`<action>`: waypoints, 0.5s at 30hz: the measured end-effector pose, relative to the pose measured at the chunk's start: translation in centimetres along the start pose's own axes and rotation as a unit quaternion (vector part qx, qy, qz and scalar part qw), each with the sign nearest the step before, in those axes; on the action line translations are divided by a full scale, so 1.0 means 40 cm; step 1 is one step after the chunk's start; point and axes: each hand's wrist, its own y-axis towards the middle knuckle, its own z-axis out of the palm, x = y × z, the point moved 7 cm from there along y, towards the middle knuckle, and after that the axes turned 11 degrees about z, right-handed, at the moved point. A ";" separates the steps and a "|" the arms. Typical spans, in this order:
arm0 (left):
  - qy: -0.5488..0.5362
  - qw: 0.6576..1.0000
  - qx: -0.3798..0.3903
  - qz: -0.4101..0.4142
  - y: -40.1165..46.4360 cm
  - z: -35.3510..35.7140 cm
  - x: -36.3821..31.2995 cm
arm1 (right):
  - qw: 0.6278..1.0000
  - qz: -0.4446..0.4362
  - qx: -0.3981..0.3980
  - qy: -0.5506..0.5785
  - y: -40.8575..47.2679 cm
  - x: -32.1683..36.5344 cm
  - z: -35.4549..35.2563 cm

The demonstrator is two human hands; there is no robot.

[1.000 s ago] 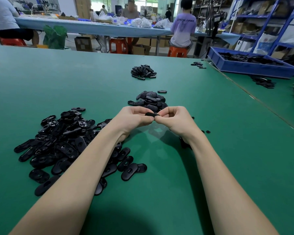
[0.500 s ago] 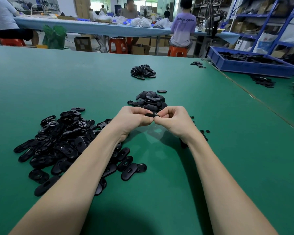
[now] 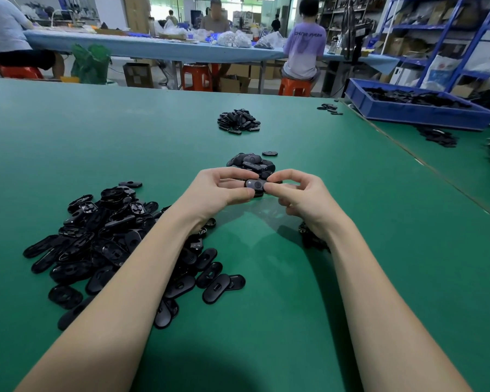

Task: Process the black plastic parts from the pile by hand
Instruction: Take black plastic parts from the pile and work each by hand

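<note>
While I hold one black oval part up between both hands, my left hand pinches its left end and my right hand pinches its right end with thumb and fingertips, the other fingers curled. It hangs above the green table, just near of the small heap that I take to be the finished ones.

Judging by the heaps, most of the work is left. The big pile on my near left is much larger than the small heap, and my left forearm crosses over its right edge. A second small cluster lies farther off, and a few dark bits sit half hidden under my right wrist; I cannot tell what those are.

For room, the mat is open between my forearms and out to the near right. The table's right edge runs diagonally away at far right, with a blue bin beyond it, well apart from my hands. The short reach forward to the small heap is unobstructed.
</note>
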 end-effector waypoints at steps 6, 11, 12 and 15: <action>0.030 0.999 -0.022 0.005 -0.001 -0.008 -0.005 | 0.999 -0.010 -0.016 -0.028 -0.006 0.019 -0.013; 0.041 0.998 -0.037 0.005 0.000 -0.010 -0.005 | 0.998 -0.030 -0.030 -0.044 -0.011 0.033 -0.016; 0.041 0.998 -0.037 0.007 0.000 -0.008 -0.006 | 0.996 -0.047 -0.039 -0.058 -0.013 0.040 -0.017; 0.037 0.999 -0.037 0.014 -0.002 -0.005 -0.009 | 0.989 -0.084 -0.055 -0.104 -0.017 0.057 -0.016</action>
